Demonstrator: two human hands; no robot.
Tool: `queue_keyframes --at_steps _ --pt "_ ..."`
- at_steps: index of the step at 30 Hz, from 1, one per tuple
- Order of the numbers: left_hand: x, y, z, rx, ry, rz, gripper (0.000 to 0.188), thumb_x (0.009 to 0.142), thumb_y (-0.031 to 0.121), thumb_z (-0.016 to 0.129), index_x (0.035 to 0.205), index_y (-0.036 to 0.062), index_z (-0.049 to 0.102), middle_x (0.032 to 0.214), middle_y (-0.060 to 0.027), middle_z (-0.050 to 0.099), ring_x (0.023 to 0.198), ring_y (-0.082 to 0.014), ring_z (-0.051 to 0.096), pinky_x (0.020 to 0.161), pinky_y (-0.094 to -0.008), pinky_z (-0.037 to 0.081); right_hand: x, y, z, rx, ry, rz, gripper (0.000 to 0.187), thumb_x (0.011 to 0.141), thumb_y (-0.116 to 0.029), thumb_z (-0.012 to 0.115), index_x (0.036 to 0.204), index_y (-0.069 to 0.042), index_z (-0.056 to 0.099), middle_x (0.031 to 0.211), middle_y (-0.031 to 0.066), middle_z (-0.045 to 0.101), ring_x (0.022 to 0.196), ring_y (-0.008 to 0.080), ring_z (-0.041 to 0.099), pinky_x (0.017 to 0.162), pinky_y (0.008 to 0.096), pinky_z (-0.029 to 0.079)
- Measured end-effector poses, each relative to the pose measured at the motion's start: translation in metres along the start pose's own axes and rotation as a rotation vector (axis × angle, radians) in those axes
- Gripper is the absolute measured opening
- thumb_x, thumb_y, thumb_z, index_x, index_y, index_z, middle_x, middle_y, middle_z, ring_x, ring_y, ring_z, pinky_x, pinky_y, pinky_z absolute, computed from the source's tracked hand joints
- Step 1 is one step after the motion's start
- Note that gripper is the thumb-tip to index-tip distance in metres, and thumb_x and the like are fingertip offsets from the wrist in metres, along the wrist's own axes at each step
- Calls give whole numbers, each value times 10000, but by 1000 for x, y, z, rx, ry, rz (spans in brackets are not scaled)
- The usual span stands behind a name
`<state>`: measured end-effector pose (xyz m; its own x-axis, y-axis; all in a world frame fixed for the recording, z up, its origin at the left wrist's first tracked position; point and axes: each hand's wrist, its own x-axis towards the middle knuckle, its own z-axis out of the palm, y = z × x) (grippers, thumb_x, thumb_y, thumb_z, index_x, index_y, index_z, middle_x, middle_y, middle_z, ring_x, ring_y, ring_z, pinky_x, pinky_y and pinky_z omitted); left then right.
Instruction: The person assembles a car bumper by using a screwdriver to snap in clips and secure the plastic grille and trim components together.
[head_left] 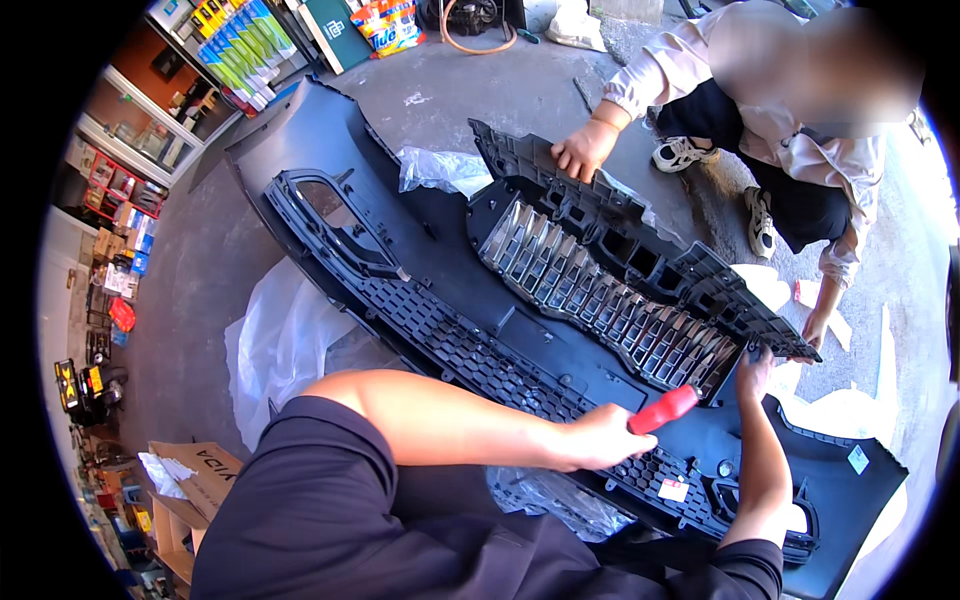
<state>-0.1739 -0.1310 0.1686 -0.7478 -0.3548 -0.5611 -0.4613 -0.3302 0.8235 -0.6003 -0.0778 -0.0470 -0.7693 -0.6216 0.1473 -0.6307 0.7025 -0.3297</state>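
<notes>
My left hand (600, 440) is closed around a red hand tool (663, 410), held over the lower part of a black car bumper cover (450, 260). The tool's exact kind does not show. My right hand (754, 376) is closed at the right end of the black grille frame (730, 300), its fingertips partly hidden. Chrome grille bars (610, 290) run along this frame, which sits against the bumper's inner side. Opposite me, a co-worker's hand (588, 150) presses on the frame's far edge, and their other hand (818, 325) is at its right end.
Clear plastic wrap (285, 340) lies under and beside the bumper. An open cardboard box (190, 490) stands at the lower left, and shelved goods (125, 215) line the left side. The co-worker crouches at the far right. Behind are a detergent bag (388, 25) and a hose (480, 48).
</notes>
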Motion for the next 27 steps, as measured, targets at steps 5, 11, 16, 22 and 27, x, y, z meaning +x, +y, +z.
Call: queue_keyframes --at_steps 5,11,16,22,27 --pt "0 47 3 -122 -18 307 340 978 333 669 854 18 639 672 -70 630 636 -158 588 658 -377 474 -36 -137 -55 137 -696 -260 370 876 -231 742 1166 -4 705 1030 193 752 946 336 737 838 405 572" --pt "22 49 -13 -406 140 67 440 1007 413 628 803 24 631 670 -23 615 615 -148 566 649 -360 472 -45 -254 -36 -151 -895 -609 424 867 -310 753 1205 -59 702 1004 209 746 936 386 722 859 453 559" --pt "50 37 -33 -395 259 -54 522 999 509 613 737 57 618 621 -24 594 566 -161 560 581 -362 448 -7 -298 0 -110 -860 -568 524 879 -330 733 1317 -63 629 1033 199 749 989 383 717 907 439 554" --pt "75 29 -28 -348 288 155 532 1004 498 612 717 51 619 628 -37 602 590 -181 569 606 -372 457 1 -364 -28 115 -810 -580 501 907 -337 708 1325 -74 626 1050 190 745 972 391 710 881 431 558" --pt "76 25 -24 -331 96 13 518 987 486 633 729 38 638 639 -38 613 596 -160 575 603 -368 454 -31 -255 -67 84 -791 -412 453 891 -341 711 1234 -47 680 1054 212 742 971 392 714 870 445 558"
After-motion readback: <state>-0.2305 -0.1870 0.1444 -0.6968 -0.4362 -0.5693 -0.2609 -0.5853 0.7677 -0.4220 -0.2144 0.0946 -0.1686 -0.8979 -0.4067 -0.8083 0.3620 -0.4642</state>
